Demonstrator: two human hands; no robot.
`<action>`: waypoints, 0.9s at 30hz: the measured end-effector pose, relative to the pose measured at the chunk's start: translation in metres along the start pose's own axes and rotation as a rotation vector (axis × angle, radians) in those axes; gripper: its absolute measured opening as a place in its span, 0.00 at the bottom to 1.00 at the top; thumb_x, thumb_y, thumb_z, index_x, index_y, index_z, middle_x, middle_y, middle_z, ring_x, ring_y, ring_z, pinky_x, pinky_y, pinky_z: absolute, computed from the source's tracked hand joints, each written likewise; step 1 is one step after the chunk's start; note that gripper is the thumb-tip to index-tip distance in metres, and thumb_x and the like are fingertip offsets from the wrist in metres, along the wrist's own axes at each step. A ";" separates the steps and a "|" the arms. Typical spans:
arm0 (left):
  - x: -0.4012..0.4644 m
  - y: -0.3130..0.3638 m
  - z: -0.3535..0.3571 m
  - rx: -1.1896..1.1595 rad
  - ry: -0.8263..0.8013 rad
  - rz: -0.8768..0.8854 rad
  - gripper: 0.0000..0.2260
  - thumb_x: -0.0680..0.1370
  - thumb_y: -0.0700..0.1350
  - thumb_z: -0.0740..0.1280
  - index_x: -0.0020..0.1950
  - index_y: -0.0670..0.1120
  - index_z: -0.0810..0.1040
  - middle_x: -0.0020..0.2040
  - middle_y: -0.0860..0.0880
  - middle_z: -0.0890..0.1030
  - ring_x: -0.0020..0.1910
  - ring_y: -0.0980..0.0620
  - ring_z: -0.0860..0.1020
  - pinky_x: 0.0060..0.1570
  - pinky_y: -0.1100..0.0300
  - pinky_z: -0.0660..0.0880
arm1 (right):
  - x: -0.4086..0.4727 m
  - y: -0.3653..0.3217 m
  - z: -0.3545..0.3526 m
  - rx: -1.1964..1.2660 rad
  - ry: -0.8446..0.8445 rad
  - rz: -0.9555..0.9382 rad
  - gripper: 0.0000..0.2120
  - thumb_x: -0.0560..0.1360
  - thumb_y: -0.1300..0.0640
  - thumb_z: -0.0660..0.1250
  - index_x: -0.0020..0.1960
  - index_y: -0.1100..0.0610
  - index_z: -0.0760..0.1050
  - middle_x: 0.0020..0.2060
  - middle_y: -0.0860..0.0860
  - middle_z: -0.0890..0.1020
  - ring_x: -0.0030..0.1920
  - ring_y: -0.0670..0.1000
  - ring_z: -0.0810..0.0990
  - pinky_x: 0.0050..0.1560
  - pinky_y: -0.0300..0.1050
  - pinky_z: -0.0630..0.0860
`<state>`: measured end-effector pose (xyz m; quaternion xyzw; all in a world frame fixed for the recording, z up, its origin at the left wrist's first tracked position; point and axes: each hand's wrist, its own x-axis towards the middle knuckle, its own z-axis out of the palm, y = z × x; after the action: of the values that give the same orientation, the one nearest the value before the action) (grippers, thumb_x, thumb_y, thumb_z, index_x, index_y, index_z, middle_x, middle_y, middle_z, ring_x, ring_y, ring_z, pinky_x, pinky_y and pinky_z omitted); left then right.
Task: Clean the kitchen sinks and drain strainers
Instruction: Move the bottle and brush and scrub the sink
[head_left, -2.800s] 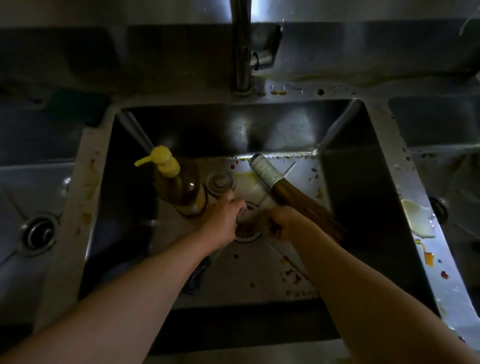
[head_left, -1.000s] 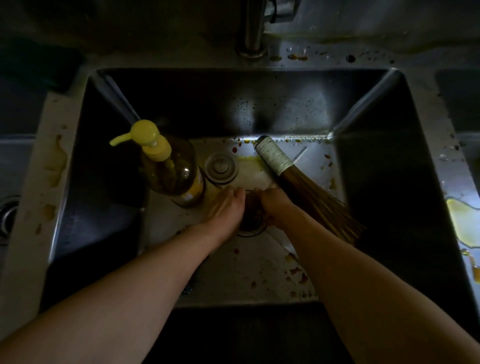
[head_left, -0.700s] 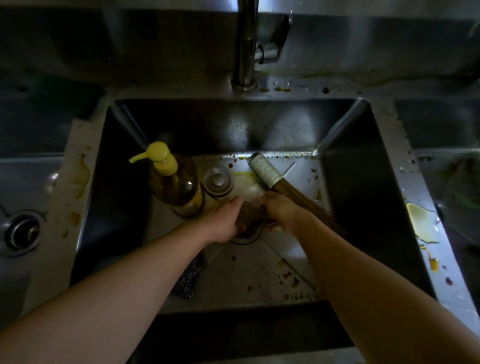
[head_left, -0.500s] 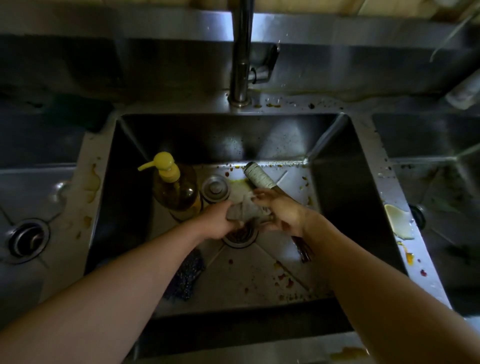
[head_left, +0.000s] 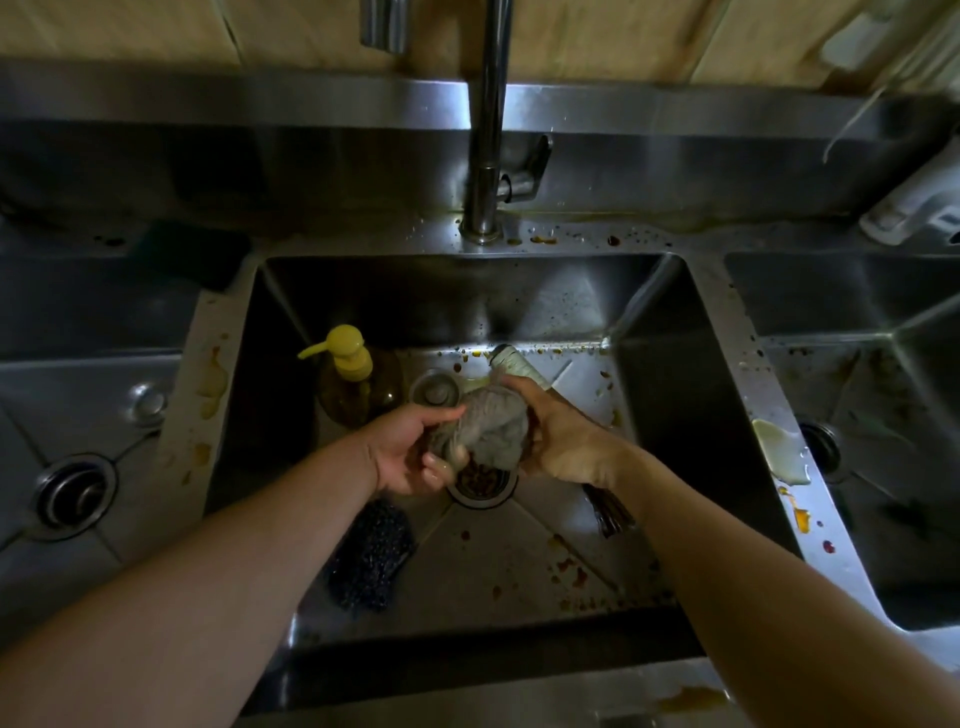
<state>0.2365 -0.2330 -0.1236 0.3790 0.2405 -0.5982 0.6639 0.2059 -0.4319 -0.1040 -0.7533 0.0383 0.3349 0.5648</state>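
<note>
Holding a grey, wadded thing (head_left: 491, 427) between both hands above the drain (head_left: 482, 482) of the middle sink (head_left: 660, 374) — it looks like a wet cloth or a mesh strainer liner, I cannot tell which. I judge it soft, limp and light, likely slimy with grease, so it wants a full wrap around its bulk rather than a pinch at a corner, or it will slide and drip.

Left hand (head_left: 410, 452): fingers curled under and around the near-left side of the wad, thumb stretched over its top. Right hand (head_left: 558, 441): fingers closed round the far-right side, palm against it. Both are grasping it, neither slack.

The drain below shows dark debris in its basket — still dirty by my reading. Sink floor carries red and yellow spatter. A soap bottle with yellow pump (head_left: 353, 374) stands upright at the far left of the basin, a round metal plug (head_left: 435, 388) just right of it. A bamboo brush (head_left: 519, 364) lies slantwise under the right wrist, its bristle end (head_left: 608, 512) poking out nearer. A dark scouring pad (head_left: 371, 561) lies near left of the drain. The tap (head_left: 485, 156) rises behind; no water visibly runs.
</note>
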 end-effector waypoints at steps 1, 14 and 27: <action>0.000 0.000 0.000 -0.021 -0.008 -0.002 0.14 0.71 0.51 0.64 0.46 0.40 0.73 0.30 0.47 0.73 0.19 0.58 0.64 0.16 0.69 0.62 | 0.001 0.001 0.003 -0.069 0.030 -0.018 0.44 0.68 0.74 0.70 0.75 0.48 0.56 0.60 0.47 0.73 0.59 0.49 0.75 0.51 0.41 0.80; 0.009 -0.014 -0.005 0.001 0.006 0.027 0.14 0.70 0.49 0.65 0.48 0.40 0.74 0.30 0.46 0.74 0.19 0.58 0.66 0.17 0.69 0.64 | 0.009 0.004 -0.011 0.012 0.163 0.024 0.05 0.79 0.59 0.62 0.47 0.52 0.76 0.47 0.49 0.80 0.48 0.45 0.80 0.49 0.34 0.78; 0.008 -0.002 -0.008 -0.173 -0.014 0.006 0.15 0.71 0.51 0.62 0.43 0.39 0.76 0.29 0.48 0.72 0.18 0.57 0.64 0.16 0.69 0.59 | 0.010 0.013 0.001 0.180 -0.013 -0.044 0.38 0.67 0.77 0.70 0.70 0.49 0.65 0.59 0.50 0.77 0.62 0.51 0.76 0.63 0.47 0.75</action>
<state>0.2368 -0.2316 -0.1345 0.3168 0.2854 -0.5757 0.6977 0.2073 -0.4327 -0.1202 -0.6981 0.0481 0.3223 0.6376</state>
